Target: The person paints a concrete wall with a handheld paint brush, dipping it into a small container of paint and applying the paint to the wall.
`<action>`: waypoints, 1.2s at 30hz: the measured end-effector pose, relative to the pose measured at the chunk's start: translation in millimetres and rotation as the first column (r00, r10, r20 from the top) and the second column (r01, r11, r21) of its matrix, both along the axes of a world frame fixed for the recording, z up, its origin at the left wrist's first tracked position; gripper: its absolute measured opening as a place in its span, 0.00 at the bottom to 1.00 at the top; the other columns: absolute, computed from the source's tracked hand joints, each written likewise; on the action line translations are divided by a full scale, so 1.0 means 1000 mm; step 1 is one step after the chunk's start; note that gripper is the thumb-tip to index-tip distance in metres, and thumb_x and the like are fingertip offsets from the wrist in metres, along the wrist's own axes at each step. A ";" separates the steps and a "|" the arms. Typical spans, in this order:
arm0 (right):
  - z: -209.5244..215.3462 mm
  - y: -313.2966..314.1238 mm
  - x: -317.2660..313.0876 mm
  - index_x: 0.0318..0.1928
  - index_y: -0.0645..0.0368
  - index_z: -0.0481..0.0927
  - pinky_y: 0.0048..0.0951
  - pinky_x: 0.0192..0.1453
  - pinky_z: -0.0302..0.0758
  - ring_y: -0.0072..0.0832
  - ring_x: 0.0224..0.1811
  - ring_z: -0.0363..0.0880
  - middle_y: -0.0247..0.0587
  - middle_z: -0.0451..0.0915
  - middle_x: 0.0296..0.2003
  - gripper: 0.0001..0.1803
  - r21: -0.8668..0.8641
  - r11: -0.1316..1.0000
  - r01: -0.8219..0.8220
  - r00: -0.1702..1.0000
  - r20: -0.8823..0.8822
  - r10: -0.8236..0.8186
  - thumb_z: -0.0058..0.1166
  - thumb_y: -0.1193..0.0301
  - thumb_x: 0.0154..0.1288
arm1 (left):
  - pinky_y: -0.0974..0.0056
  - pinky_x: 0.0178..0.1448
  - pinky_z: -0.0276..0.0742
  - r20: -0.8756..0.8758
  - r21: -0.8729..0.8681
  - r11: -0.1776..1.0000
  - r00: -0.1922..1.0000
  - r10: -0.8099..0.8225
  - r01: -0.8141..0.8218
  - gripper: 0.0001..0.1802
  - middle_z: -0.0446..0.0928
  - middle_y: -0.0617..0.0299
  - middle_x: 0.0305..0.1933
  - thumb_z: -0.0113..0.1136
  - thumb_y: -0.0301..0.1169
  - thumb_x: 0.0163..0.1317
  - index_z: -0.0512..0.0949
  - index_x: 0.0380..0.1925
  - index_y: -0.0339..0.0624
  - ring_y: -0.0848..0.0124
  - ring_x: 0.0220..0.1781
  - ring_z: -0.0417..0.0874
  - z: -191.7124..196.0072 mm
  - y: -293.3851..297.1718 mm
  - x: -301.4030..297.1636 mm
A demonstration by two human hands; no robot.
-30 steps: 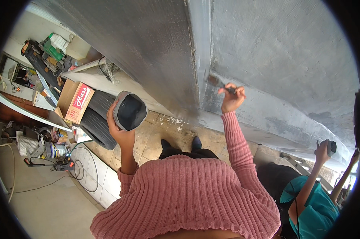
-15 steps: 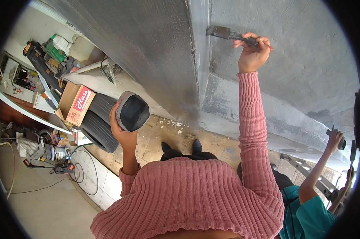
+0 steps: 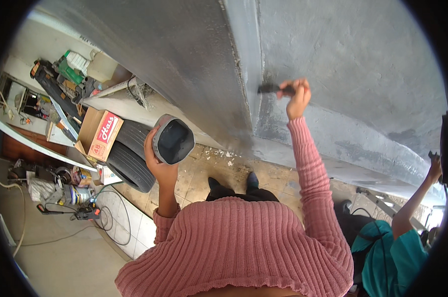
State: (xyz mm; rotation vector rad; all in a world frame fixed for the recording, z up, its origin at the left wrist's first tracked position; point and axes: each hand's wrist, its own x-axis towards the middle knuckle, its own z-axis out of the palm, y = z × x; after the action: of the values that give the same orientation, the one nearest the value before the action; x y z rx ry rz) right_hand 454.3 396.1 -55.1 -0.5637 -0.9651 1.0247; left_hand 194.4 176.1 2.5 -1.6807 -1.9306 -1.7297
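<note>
My right hand (image 3: 297,95) is closed around the handle of a paintbrush (image 3: 269,89), slightly smeared by motion. The dark bristles are at the narrow lighter grey strip beside the wall corner, on the grey-coated wall (image 3: 343,54). My left hand (image 3: 157,161) grips a cut-open grey container (image 3: 174,142) from its left side. Dark grey paint or coating lies inside it, and its opening faces up toward me. A darker grey panel (image 3: 174,54) stands to the left of the strip.
Left of the container are stacked black tyres (image 3: 130,166) with an open cardboard box (image 3: 99,131) on them. Cables and a pressure-washer-like tool (image 3: 88,213) lie at the lower left. A co-worker in a teal shirt (image 3: 392,257) reaches to the wall at right, near a ladder (image 3: 382,205).
My right hand with the paintbrush has moved down the wall, nearer to me, and a little left. The container has shifted slightly right in view. The co-worker's arm has moved right.
</note>
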 end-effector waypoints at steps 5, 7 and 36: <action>0.153 0.005 0.000 0.27 0.61 0.61 0.30 0.14 0.72 0.35 0.14 0.73 0.53 0.75 0.23 0.10 0.364 0.931 -0.025 0.998 -0.049 0.045 0.30 0.69 0.61 | 0.65 0.59 0.63 -0.022 0.000 1.000 0.999 -0.025 0.025 0.45 0.65 0.57 0.54 0.68 0.15 0.29 0.62 0.54 0.40 0.67 0.54 0.68 -0.004 0.002 0.000; 0.197 -0.003 0.001 0.27 0.60 0.62 0.34 0.16 0.74 0.39 0.15 0.73 0.55 0.75 0.24 0.11 0.415 0.909 0.024 0.996 -0.085 0.012 0.31 0.66 0.61 | 0.65 0.59 0.63 -0.030 -0.014 1.000 1.000 0.004 -0.005 0.45 0.65 0.58 0.54 0.68 0.15 0.29 0.62 0.54 0.40 0.67 0.54 0.68 -0.003 0.003 0.001; 0.093 -0.004 0.006 0.26 0.57 0.59 0.33 0.17 0.74 0.39 0.14 0.72 0.53 0.73 0.24 0.10 0.205 0.979 -0.021 0.929 -0.358 0.095 0.32 0.67 0.61 | 0.63 0.60 0.61 0.074 0.055 0.998 0.997 0.014 -0.018 0.40 0.66 0.55 0.52 0.66 0.15 0.32 0.64 0.52 0.38 0.64 0.55 0.67 0.001 -0.007 0.009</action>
State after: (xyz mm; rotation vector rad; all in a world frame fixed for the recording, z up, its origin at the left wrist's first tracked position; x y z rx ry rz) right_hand 460.7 392.0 37.8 -0.1673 -0.7417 1.0285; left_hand 203.5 169.1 3.4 -1.6009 -1.9011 -1.8471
